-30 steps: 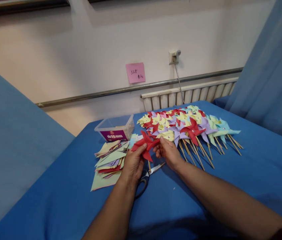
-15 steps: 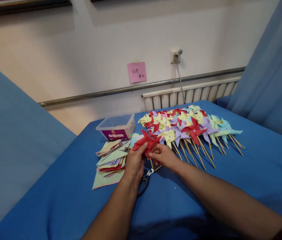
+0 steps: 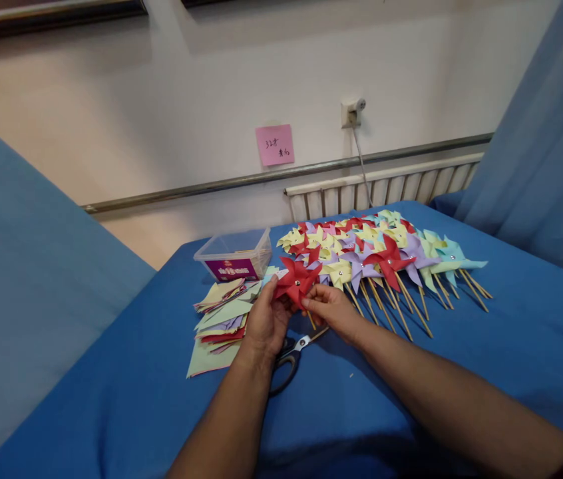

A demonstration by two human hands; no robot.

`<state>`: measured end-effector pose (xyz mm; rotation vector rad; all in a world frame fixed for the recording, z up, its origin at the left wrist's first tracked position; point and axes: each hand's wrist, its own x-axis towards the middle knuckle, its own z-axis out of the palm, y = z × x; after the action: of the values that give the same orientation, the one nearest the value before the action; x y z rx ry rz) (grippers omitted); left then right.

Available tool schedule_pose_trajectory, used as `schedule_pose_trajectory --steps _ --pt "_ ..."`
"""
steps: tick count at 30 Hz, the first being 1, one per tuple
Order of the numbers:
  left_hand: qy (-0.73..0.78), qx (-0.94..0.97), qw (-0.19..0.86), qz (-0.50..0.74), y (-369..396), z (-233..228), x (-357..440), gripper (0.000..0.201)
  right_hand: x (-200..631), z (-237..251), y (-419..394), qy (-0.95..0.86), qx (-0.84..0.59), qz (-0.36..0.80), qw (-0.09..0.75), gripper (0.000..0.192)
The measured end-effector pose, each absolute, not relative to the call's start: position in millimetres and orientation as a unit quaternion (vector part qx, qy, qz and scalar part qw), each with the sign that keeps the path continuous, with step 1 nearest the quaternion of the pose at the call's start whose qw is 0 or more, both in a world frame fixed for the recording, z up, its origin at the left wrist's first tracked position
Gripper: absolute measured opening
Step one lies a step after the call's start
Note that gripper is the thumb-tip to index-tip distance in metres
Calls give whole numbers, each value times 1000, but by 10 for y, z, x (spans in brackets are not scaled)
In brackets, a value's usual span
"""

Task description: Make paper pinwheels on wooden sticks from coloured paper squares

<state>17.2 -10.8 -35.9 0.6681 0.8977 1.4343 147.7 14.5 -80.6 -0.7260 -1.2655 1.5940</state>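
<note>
A red paper pinwheel with a shiny pin at its centre is held up between my two hands. My left hand supports it from the left, its thumb up and its fingers partly hidden behind the paper. On the other side, my right hand pinches a lower right blade between thumb and fingers. The pinwheel's wooden stick slants down below the blades. Dark-handled scissors lie on the blue cloth beneath, partly covered by my left hand and wrist.
Finished pinwheels in several colours lie in rows behind and to the right. A clear plastic box with a purple label stands at the back left, behind stacked coloured paper. Blue cloth covers the table.
My left thumb has moved off the pinwheel's centre to its left edge, uncovering the pin. The pinwheel now faces me more fully. More of the scissors shows.
</note>
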Motion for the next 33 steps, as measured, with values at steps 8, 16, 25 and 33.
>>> schedule_pose_trajectory --steps 8,16,25,33 --pt "414 271 602 627 -94 -377 150 26 1455 -838 157 -518 -293 648 476 31" --pt "415 302 575 637 -109 -395 200 25 1474 -813 129 -528 -281 654 463 34" --pt "421 250 527 695 -45 -397 100 28 1457 -828 116 -547 -278 694 376 38" --pt "426 257 521 693 -58 -379 112 26 1450 -839 122 -549 -288 692 370 35"
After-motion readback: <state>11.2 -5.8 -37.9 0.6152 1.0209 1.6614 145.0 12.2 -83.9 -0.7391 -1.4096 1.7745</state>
